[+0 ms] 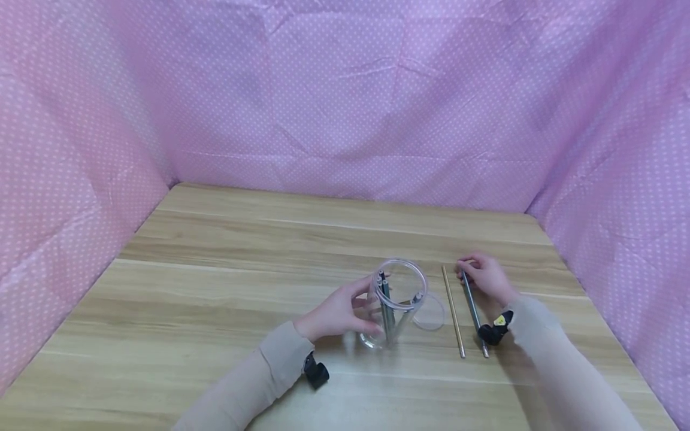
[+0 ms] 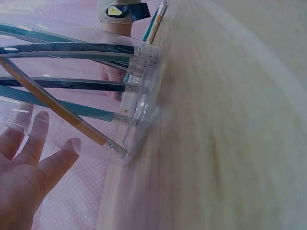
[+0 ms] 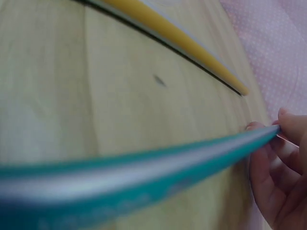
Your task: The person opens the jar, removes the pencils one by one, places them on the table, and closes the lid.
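Note:
My left hand [image 1: 339, 308] grips a clear plastic jar [image 1: 372, 342], its thumb on the near side. The jar stands with its round mouth uncovered. Several dark and teal pencils [image 2: 100, 85] and one yellow pencil [image 2: 72, 118] lean inside it, metal ferrules at the jar's base in the left wrist view. To the right, my right hand [image 1: 487, 278] pinches the far end of a teal pencil [image 3: 192, 165] between thumb and fingers. The pencil's ferrule end points toward me. Left of it, a yellow pencil [image 1: 454, 314] lies on the table, roughly alongside.
A clear round lid [image 1: 431, 327] lies on the wooden table [image 1: 215, 269] just right of the jar, partly seen behind it. Pink dotted cloth [image 1: 345, 108] hangs along the back and both sides. Each wrist wears a small black camera [image 1: 316, 372].

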A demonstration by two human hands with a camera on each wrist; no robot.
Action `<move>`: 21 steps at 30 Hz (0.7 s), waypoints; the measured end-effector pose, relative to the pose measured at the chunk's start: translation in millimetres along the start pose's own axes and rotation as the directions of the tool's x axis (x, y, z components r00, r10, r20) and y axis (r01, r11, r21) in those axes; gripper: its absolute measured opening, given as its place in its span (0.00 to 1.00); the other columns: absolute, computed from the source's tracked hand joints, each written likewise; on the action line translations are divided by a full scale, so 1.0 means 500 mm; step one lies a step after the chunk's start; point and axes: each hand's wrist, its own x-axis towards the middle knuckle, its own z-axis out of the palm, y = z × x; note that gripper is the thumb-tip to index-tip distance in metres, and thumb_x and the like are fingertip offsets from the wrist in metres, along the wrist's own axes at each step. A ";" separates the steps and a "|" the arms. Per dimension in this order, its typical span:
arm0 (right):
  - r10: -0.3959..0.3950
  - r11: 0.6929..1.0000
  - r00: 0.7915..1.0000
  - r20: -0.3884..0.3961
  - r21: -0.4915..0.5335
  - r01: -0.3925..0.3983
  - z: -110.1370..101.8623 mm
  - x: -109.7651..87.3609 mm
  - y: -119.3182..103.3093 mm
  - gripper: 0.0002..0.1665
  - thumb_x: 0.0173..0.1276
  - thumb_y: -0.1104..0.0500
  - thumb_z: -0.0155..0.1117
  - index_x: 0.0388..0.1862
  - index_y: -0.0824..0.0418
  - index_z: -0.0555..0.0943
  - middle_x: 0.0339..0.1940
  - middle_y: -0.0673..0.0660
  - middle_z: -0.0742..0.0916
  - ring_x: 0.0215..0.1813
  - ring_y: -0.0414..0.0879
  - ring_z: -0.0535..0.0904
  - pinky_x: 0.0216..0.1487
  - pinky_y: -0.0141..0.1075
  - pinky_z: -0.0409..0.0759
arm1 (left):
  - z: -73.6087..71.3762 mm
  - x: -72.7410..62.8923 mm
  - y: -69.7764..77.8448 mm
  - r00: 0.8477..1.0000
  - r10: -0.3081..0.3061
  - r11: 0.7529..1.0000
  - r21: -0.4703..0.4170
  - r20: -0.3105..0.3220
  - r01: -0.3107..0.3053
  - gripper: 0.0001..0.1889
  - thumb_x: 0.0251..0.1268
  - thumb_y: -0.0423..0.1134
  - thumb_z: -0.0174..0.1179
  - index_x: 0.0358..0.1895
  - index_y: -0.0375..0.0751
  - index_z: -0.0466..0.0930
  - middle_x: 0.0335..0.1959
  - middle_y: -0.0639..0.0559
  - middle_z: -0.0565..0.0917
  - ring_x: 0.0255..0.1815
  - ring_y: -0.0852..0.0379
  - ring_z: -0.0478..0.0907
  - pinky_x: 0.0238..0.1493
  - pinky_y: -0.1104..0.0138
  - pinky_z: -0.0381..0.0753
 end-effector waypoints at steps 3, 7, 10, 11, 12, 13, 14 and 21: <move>-0.004 0.998 1.000 -0.001 -0.066 0.004 0.007 0.004 -0.004 0.18 0.74 0.58 0.51 0.52 0.73 0.74 0.28 0.54 0.85 0.27 0.36 0.78 0.28 0.30 0.81 | 0.000 0.000 -0.002 1.000 0.001 1.000 0.002 -0.001 -0.001 0.50 0.45 0.30 0.72 0.74 0.49 0.54 0.72 0.44 0.61 0.67 0.42 0.68 0.67 0.54 0.69; 0.007 0.997 1.000 -0.004 -0.080 -0.007 0.015 0.007 -0.011 0.17 0.73 0.57 0.52 0.51 0.71 0.74 0.29 0.55 0.85 0.27 0.38 0.78 0.29 0.30 0.81 | 0.000 0.000 -0.001 1.000 0.011 1.000 0.004 -0.001 -0.011 0.50 0.46 0.30 0.72 0.74 0.48 0.53 0.72 0.43 0.61 0.67 0.41 0.67 0.67 0.54 0.69; 0.010 0.996 1.000 -0.009 -0.091 -0.011 0.016 0.007 -0.014 0.17 0.73 0.58 0.52 0.51 0.70 0.75 0.29 0.56 0.85 0.27 0.38 0.78 0.28 0.31 0.81 | -0.001 0.000 0.002 1.000 0.025 1.000 0.008 0.004 -0.025 0.50 0.46 0.30 0.72 0.74 0.46 0.52 0.72 0.41 0.61 0.68 0.40 0.66 0.68 0.53 0.68; 0.007 0.995 1.000 -0.012 -0.098 -0.008 0.017 0.006 -0.015 0.17 0.73 0.58 0.52 0.50 0.71 0.75 0.29 0.56 0.85 0.27 0.38 0.78 0.28 0.31 0.81 | -0.001 0.000 0.003 1.000 0.025 1.000 0.008 0.006 -0.025 0.50 0.46 0.30 0.72 0.74 0.45 0.52 0.72 0.41 0.61 0.68 0.40 0.66 0.68 0.53 0.68; 0.000 0.994 1.000 -0.014 -0.108 -0.001 0.017 0.006 -0.016 0.17 0.73 0.58 0.52 0.50 0.71 0.75 0.29 0.57 0.85 0.27 0.39 0.78 0.28 0.31 0.81 | -0.001 -0.001 0.005 1.000 0.028 1.000 0.009 0.007 -0.029 0.50 0.47 0.30 0.71 0.75 0.45 0.52 0.72 0.41 0.61 0.68 0.40 0.66 0.68 0.53 0.68; -0.005 0.993 1.000 -0.016 -0.120 0.003 0.018 0.005 -0.016 0.16 0.73 0.58 0.53 0.50 0.71 0.75 0.30 0.57 0.85 0.27 0.39 0.77 0.27 0.30 0.81 | -0.001 -0.001 0.005 1.000 0.029 1.000 0.009 0.008 -0.029 0.50 0.47 0.30 0.71 0.75 0.45 0.52 0.72 0.41 0.62 0.68 0.40 0.66 0.68 0.53 0.68; -0.014 0.991 1.000 -0.020 -0.132 0.011 0.019 0.005 -0.017 0.16 0.73 0.58 0.53 0.50 0.71 0.76 0.30 0.57 0.85 0.27 0.39 0.76 0.26 0.30 0.80 | -0.001 -0.001 0.006 1.000 0.029 1.000 0.006 0.009 -0.030 0.50 0.47 0.30 0.71 0.74 0.45 0.52 0.72 0.40 0.62 0.67 0.40 0.66 0.68 0.53 0.68; -0.025 0.982 1.000 -0.011 -0.185 0.023 0.021 0.003 -0.019 0.15 0.71 0.58 0.56 0.48 0.69 0.77 0.30 0.58 0.85 0.26 0.39 0.75 0.24 0.29 0.78 | -0.001 -0.003 0.006 1.000 0.024 1.000 -0.009 0.006 -0.024 0.50 0.46 0.29 0.71 0.75 0.47 0.52 0.72 0.41 0.61 0.68 0.40 0.65 0.68 0.53 0.68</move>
